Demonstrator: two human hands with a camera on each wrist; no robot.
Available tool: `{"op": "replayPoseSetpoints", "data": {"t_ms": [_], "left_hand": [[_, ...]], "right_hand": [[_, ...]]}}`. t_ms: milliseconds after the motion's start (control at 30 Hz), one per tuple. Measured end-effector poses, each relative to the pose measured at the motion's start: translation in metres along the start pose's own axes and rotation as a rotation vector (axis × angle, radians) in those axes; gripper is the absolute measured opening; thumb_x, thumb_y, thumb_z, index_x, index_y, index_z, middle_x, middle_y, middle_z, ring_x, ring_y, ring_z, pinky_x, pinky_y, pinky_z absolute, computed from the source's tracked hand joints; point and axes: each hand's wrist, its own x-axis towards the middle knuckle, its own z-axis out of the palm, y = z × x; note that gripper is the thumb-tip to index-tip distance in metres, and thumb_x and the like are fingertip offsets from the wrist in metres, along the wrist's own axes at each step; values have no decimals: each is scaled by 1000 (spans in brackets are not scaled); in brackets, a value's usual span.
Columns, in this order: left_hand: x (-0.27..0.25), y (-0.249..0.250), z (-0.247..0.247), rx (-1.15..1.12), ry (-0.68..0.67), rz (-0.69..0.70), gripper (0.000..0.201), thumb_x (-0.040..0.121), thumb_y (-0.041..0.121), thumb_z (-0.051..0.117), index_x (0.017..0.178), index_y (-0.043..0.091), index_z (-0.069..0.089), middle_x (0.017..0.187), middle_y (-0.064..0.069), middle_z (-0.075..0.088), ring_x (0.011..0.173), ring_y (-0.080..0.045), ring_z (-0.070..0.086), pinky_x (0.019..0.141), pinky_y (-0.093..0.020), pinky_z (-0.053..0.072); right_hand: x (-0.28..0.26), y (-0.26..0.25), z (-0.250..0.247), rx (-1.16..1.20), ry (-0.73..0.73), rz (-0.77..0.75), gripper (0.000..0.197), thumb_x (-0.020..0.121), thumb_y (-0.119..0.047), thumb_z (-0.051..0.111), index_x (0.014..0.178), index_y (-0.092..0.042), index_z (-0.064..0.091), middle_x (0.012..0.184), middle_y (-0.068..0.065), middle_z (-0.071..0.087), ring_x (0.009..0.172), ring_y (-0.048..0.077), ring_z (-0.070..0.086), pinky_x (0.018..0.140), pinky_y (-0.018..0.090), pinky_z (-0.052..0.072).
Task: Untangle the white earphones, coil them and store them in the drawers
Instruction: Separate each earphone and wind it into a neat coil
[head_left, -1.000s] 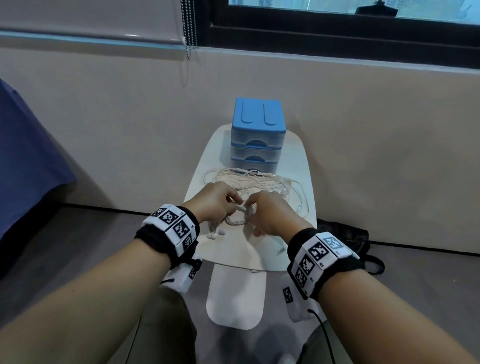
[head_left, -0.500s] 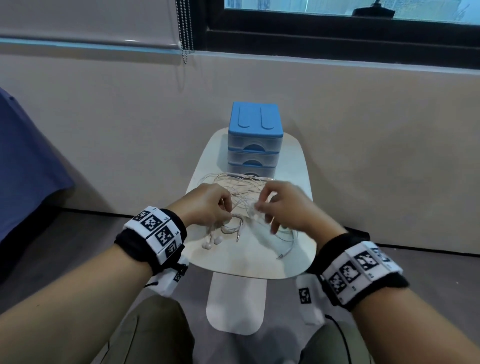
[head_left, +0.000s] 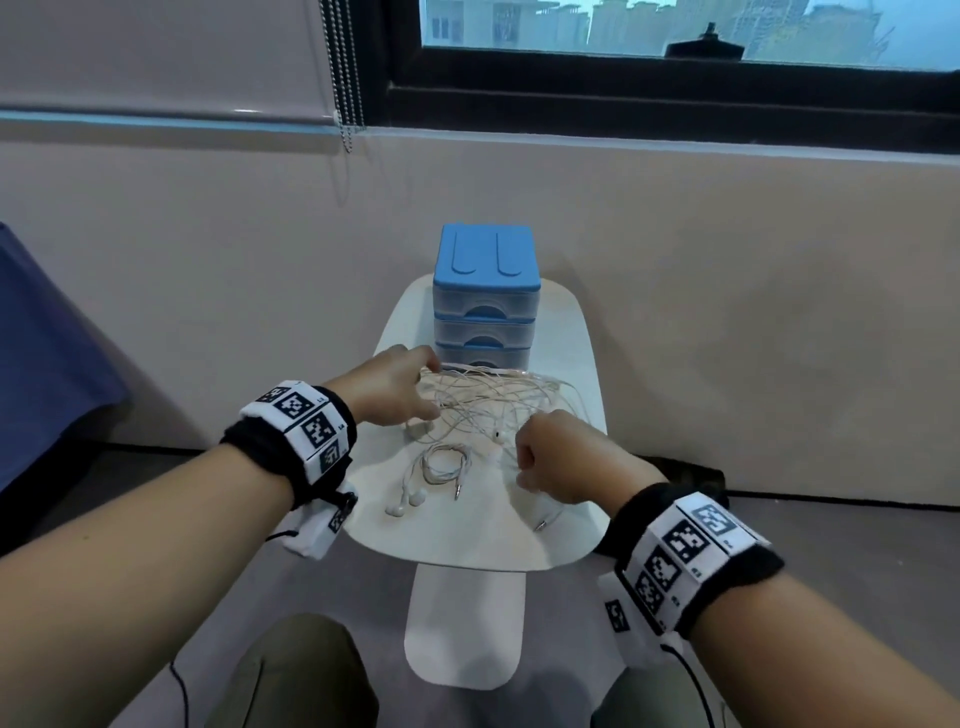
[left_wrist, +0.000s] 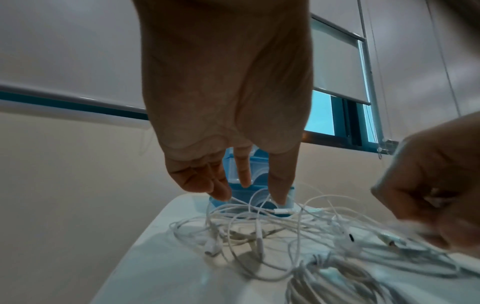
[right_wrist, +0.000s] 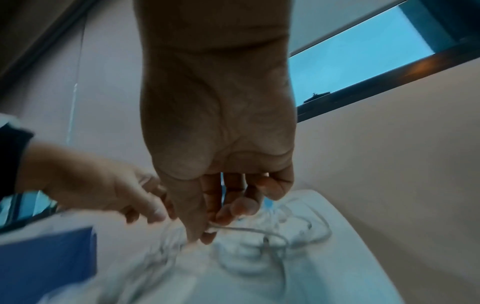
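A blue-topped set of drawers (head_left: 485, 301) stands shut at the back of the small white table (head_left: 467, 540). In front of it lies a loose tangle of white earphones (head_left: 498, 397). Nearer me rests a coiled set (head_left: 441, 465), its earbuds (head_left: 405, 504) and plug free. My left hand (head_left: 428, 384) reaches over the tangle's left edge by the bottom drawer; in the left wrist view its straight fingers (left_wrist: 279, 191) touch a cable (left_wrist: 259, 207). My right hand (head_left: 519, 457) is curled at the tangle's near right; thumb and forefinger pinch a white cable (right_wrist: 241, 229).
The table is narrow, with edges close on both sides and a wall behind the drawers. A black bag (head_left: 691, 475) lies on the floor at the right. Blue fabric (head_left: 47, 353) hangs at the far left. A bead chain (head_left: 343, 78) dangles from the blind.
Both hands have left the coiled set, which now lies free on the table. The left hand moved forward to the tangle by the drawers; the right drew back and rightward, still pinching cable.
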Motion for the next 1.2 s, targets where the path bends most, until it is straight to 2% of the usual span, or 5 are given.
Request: {"op": "replayPoseSetpoints", "data": {"t_ms": [367, 633, 800, 1033, 1200], "left_hand": [[-31, 56, -60, -672, 34, 473, 41, 92, 24, 66, 132, 14, 62, 134, 1, 66, 126, -8, 59, 103, -20, 48], [-30, 81, -87, -846, 185, 401, 29, 107, 22, 53, 83, 10, 63, 66, 0, 57, 61, -11, 59, 75, -24, 52], [-45, 92, -110, -977, 223, 408, 36, 107, 31, 54, 75, 14, 57, 61, -1, 34, 50, -12, 38, 66, -26, 54], [-79, 101, -146, -1249, 196, 519, 38, 104, 28, 49, 67, 20, 52, 58, 4, 26, 46, -9, 17, 45, -23, 19], [-96, 85, -156, -1307, 150, 511, 33, 105, 28, 40, 76, 20, 52, 53, 8, 22, 43, -8, 16, 47, -20, 29]], "right_hand": [[-29, -17, -134, 625, 532, -208, 17, 99, -19, 62, 87, -7, 63, 70, 12, 74, 64, 31, 68, 61, 34, 52], [-53, -16, -196, 559, 1048, -265, 13, 96, -23, 66, 91, -10, 67, 68, -10, 51, 56, 0, 40, 55, 16, 33], [-73, 14, -215, 614, 1307, -150, 19, 90, -41, 69, 87, -23, 67, 66, -18, 53, 61, -3, 45, 65, 22, 39], [-85, 60, -196, 800, 1307, -12, 8, 84, -31, 73, 81, -26, 69, 74, -10, 60, 69, 6, 51, 62, 22, 42], [-79, 90, -158, 973, 1146, 168, 22, 92, -32, 66, 74, -19, 67, 64, -2, 55, 60, 16, 54, 54, 25, 39]]}}
